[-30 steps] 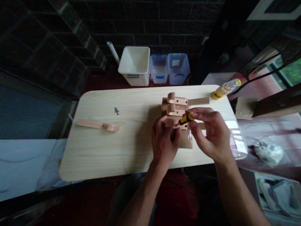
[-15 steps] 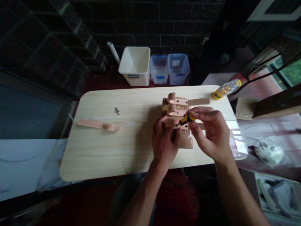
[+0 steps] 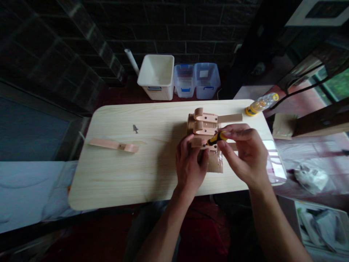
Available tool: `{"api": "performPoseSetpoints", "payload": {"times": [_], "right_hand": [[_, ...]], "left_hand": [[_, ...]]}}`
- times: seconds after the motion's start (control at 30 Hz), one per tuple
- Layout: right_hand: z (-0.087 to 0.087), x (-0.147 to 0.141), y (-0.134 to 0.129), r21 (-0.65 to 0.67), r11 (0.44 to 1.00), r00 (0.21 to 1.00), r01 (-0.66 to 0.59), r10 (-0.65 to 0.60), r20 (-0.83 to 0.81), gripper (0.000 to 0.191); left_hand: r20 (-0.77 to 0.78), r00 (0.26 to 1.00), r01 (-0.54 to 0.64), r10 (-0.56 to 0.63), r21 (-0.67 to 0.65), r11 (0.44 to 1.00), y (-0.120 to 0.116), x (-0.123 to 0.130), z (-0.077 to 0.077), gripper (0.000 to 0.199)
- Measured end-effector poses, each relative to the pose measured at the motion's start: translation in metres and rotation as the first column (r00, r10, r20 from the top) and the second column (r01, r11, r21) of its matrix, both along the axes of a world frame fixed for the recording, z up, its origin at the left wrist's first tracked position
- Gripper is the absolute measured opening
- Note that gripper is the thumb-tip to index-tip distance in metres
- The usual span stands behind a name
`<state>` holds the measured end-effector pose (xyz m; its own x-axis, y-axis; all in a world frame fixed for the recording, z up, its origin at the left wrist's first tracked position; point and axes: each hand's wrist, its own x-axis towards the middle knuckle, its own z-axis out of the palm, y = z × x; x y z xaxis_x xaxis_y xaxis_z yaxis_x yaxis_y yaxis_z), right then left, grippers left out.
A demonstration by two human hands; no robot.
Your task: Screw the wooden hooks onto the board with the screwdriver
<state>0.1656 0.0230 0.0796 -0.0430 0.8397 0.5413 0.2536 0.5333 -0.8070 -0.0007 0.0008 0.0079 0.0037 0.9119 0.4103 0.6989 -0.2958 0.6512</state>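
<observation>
My right hand (image 3: 242, 153) grips a yellow and black screwdriver (image 3: 216, 138), its tip down at a screw in the nearest wooden hook piece (image 3: 196, 142). My left hand (image 3: 191, 160) is closed on that hook piece, fingers at its curved end and thumb by the screwdriver tip. Two more wooden hook pieces (image 3: 205, 116) (image 3: 203, 128) with dark screws lie beyond it, across a brown wrapped block (image 3: 216, 163). A separate wooden hook piece (image 3: 105, 143) rests on the left of the table (image 3: 117, 182), and a few dark screws (image 3: 135, 128) lie behind it.
At the table's back right corner lies a clear bottle with yellow ends (image 3: 260, 104). A flat shiny item (image 3: 274, 163) sits at the right edge, partly behind my right hand. Beyond the table stand a white bin (image 3: 159, 91) and two clear boxes (image 3: 185, 91) (image 3: 207, 91).
The fingers of my right hand have shifted slightly on the screwdriver handle. My left hand and the wooden pieces stay nearly where they were.
</observation>
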Motion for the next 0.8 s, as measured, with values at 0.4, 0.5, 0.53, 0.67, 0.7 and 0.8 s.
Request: {"api": "performPoseSetpoints", "payload": {"times": [0.4, 0.5, 0.53, 0.67, 0.7, 0.8], "right_hand": [[-0.0010, -0.0009, -0.0016, -0.007, 1.000, 1.000, -0.010, 0.010, -0.009, 0.032], [-0.0005, -0.0001, -0.0036, -0.033, 0.999, 0.999, -0.033, 0.032, -0.016, 0.031], [-0.0005, 0.0000, -0.0043, -0.042, 0.998, 0.999, -0.038, 0.037, -0.018, 0.031], [-0.0019, 0.0011, -0.0056, -0.048, 0.998, 1.000, -0.030, 0.030, -0.011, 0.030], [-0.0024, 0.0017, -0.0054, -0.042, 0.999, 1.000, -0.022, 0.022, -0.005, 0.030], [-0.0025, 0.0032, -0.0040, -0.025, 1.000, 1.000, -0.006, 0.006, 0.009, 0.028]], "left_hand": [[-0.003, 1.000, -0.009, 0.009, -0.009, 1.000, -0.0005, 0.0010, 0.0004, 0.029], [-0.017, 1.000, -0.012, 0.012, 0.000, 1.000, -0.0005, 0.0011, -0.0001, 0.029], [-0.019, 1.000, -0.011, 0.011, 0.002, 1.000, -0.0005, 0.0011, -0.0001, 0.029], [-0.015, 1.000, -0.005, 0.005, -0.005, 1.000, -0.0004, 0.0012, 0.0004, 0.027], [-0.011, 1.000, -0.005, 0.005, -0.007, 1.000, -0.0005, 0.0013, 0.0005, 0.027], [-0.002, 1.000, -0.006, 0.006, -0.011, 1.000, -0.0007, 0.0015, 0.0006, 0.027]]}}
